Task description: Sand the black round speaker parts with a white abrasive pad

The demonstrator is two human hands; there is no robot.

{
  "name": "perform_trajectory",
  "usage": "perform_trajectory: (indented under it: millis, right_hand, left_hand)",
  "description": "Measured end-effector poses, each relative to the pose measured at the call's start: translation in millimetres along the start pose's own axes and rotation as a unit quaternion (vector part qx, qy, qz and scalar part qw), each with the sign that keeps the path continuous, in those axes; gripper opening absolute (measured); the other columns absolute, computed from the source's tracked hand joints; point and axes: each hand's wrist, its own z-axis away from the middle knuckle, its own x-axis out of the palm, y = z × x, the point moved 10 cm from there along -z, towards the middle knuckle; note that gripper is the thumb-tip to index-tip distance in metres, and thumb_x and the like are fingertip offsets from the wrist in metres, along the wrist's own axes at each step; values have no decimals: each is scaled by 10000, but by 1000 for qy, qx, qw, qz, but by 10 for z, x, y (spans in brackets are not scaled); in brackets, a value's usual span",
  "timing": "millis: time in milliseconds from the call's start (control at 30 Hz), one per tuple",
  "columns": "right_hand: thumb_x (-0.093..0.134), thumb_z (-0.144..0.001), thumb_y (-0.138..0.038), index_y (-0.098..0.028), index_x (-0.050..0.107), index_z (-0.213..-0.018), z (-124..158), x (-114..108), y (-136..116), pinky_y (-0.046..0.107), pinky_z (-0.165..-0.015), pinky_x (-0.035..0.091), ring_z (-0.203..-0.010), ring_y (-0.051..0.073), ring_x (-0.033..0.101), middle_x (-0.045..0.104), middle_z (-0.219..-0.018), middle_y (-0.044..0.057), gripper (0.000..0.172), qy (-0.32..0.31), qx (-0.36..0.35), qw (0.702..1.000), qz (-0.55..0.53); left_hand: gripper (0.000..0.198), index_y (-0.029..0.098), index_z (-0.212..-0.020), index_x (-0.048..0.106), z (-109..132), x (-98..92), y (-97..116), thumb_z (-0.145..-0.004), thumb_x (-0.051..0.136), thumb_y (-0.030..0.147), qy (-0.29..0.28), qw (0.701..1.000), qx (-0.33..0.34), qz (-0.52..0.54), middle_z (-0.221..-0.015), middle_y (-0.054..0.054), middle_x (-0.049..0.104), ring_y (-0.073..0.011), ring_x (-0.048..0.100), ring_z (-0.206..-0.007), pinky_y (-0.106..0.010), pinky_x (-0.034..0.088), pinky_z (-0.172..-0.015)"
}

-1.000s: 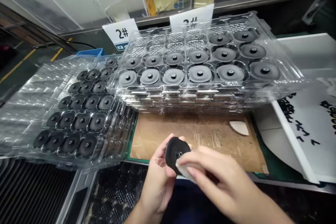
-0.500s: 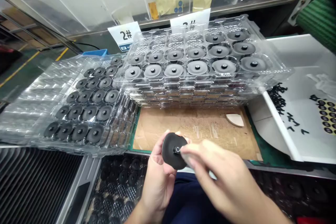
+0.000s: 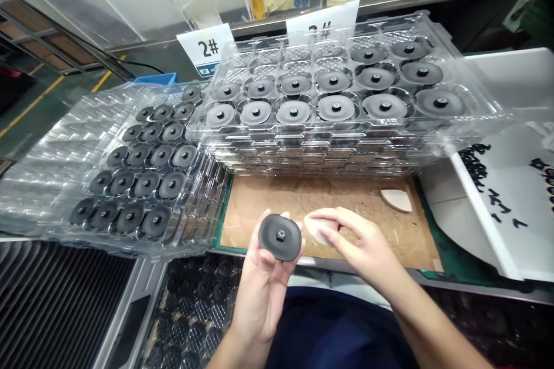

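- Dark blue clothing (image 3: 337, 328) on the person's lap, between the two forearms.
- Left hand (image 3: 265, 285): fingers clamped around the edge of a black disc (image 3: 289, 247), which is held over the bench's near edge, its central stub facing up toward the head camera.
- Right hand (image 3: 361, 242): thumb and fingers pinched together on a white pad (image 3: 317, 229), just right of the disc and off its face.
- A brown cardboard sheet (image 3: 277, 196) lies beyond the hands on the green-topped bench (image 3: 465, 268); a pale wedge-shaped piece (image 3: 397, 200) rests on its right part.
- On the left, a stack of clear trays (image 3: 190, 225) holds rows of similar discs.
- On the right, a white bin (image 3: 478, 216) with small black pieces (image 3: 476, 167) inside.
- Behind the cardboard, a taller tray stack (image 3: 311, 153), its two near rows filled with discs.
- Farther still, a "2#" sign (image 3: 205, 49) and a blue container (image 3: 156, 79).
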Motion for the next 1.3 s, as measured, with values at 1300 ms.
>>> perform_trajectory:
  millis: [1300]
  right_hand:
    - [492,-884,-125,-158,647,-961,-64,167,-492,228,-661,517,-718,139,652,693,-837,44,177,15,-104,992,64]
  left_hand:
    - [568,274,-1044,649,-231,-168,-36,-514,852,240,43,999,10,2,-1065,-63,709,-200,666,-956,-244,541,-814]
